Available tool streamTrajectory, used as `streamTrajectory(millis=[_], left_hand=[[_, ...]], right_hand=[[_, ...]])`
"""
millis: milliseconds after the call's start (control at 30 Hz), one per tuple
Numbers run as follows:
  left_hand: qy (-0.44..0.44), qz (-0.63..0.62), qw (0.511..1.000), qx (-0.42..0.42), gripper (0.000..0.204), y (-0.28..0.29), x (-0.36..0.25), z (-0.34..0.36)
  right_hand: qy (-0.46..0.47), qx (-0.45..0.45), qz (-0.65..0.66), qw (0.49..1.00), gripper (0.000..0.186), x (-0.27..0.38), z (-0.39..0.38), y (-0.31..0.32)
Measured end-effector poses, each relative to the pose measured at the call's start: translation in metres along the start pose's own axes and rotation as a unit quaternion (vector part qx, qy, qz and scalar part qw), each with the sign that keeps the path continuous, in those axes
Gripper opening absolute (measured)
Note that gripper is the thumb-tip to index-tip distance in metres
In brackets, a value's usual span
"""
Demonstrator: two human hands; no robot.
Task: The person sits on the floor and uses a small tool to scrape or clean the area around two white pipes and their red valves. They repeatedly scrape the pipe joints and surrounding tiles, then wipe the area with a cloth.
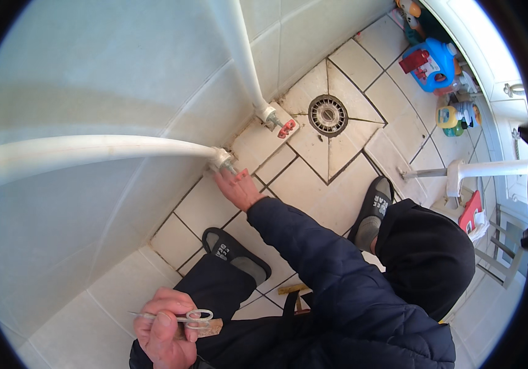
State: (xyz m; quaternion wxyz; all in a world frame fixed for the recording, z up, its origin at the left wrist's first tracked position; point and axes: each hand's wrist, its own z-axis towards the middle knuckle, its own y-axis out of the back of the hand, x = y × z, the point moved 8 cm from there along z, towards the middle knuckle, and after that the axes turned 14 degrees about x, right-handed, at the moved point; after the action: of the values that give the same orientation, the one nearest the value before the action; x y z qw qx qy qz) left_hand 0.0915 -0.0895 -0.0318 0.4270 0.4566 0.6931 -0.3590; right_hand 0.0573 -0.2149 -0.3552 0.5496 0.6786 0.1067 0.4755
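My left hand [164,329] is closed around a small pair of metal scissors [195,318], whose ring handles point right. Beneath the scissors a flat brownish piece [210,328] sticks out of the same hand; what it is I cannot make out. Stretched forward, my right hand [239,190] has its fingers at the metal-tipped foot [224,161] of a curved white tube [91,154]. A red piece [240,176] shows at that foot. The fingertips are partly hidden. Another white tube [245,61] ends farther back, with a red piece [286,128] at its bolt.
A round drain [328,115] lies in the tiled floor. Far right stand a blue jug [430,64] and several bottles [457,115]. A white leg with a metal rod [460,171] juts in from the right. My slippered feet [230,252] flank the right arm.
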Motion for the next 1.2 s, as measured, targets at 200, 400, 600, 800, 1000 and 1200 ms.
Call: streamTrajectory(millis=[200, 400, 600, 800, 1000, 1200], left_hand=[[-0.002, 0.008, 1.0, 0.014, 0.029, 0.0, -0.001, 0.002], [-0.006, 0.012, 1.0, 0.005, 0.028, 0.007, 0.001, -0.001], [-0.001, -0.005, 1.0, -0.002, 0.027, 0.014, 0.004, -0.003], [0.008, 0.001, 1.0, -0.02, 0.029, 0.022, 0.008, -0.006], [0.002, 0.009, 1.0, -0.025, 0.03, 0.027, 0.007, -0.005], [0.0, 0.006, 0.999, -0.031, 0.029, 0.029, 0.006, -0.008]], right_hand=[[0.002, 0.198, 0.079, 0.977, 0.009, 0.013, -0.04, -0.045], [-0.091, 0.185, 0.135, 0.969, 0.02, 0.018, -0.019, -0.064], [-0.122, 0.109, 0.148, 0.975, 0.027, 0.029, 0.002, -0.072], [-0.156, 0.076, 0.056, 0.983, 0.021, 0.034, 0.03, -0.094], [-0.173, 0.094, -0.037, 0.98, 0.015, 0.028, 0.036, -0.111], [-0.145, 0.084, -0.096, 0.981, 0.012, 0.03, 0.021, -0.101]])
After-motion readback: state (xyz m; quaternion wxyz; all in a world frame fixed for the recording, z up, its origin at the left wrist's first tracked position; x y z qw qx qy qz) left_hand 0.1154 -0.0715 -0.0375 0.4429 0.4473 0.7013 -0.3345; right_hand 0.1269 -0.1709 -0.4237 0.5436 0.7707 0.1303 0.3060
